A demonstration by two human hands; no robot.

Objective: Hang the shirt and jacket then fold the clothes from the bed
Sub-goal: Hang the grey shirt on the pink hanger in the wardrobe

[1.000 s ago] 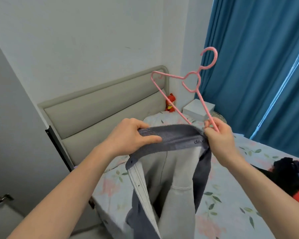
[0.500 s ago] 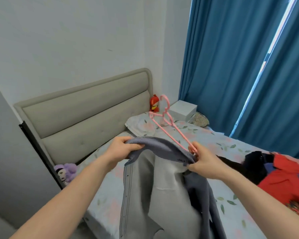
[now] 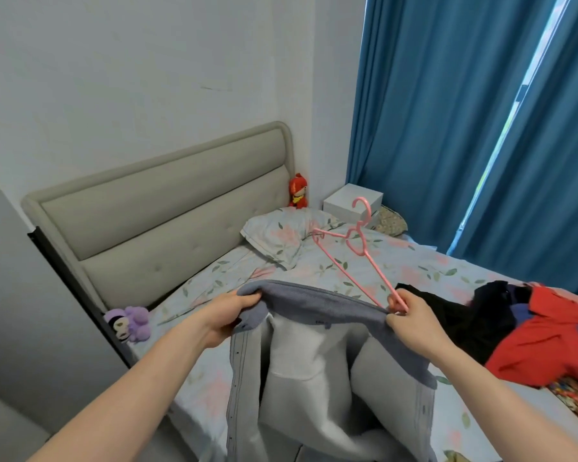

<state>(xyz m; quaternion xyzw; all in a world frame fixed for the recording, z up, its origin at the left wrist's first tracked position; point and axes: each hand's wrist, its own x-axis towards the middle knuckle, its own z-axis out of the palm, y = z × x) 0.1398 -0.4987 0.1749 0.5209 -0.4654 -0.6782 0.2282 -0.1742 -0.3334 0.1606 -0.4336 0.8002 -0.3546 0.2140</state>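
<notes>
A blue-grey jacket (image 3: 317,368) with a pale grey lining hangs open in front of me over the bed's near edge. My left hand (image 3: 227,315) grips the left end of its collar. My right hand (image 3: 411,323) pinches the collar's right end together with one arm of a pink plastic hanger (image 3: 354,251). The hanger slants up and away over the bed, hook uppermost. A pile of red, black and blue clothes (image 3: 528,331) lies on the floral sheet to the right.
The bed (image 3: 214,281) has a grey padded headboard (image 3: 154,215) against the wall, a floral pillow (image 3: 281,236), a purple plush toy (image 3: 131,323) and a red plush toy (image 3: 297,191). A white box (image 3: 347,201) stands in the far corner. Blue curtains (image 3: 464,128) cover the right side.
Both hands have lowered the jacket collar and pulled it wider apart. The hanger has dropped from high in the air to a low slant over the bed.
</notes>
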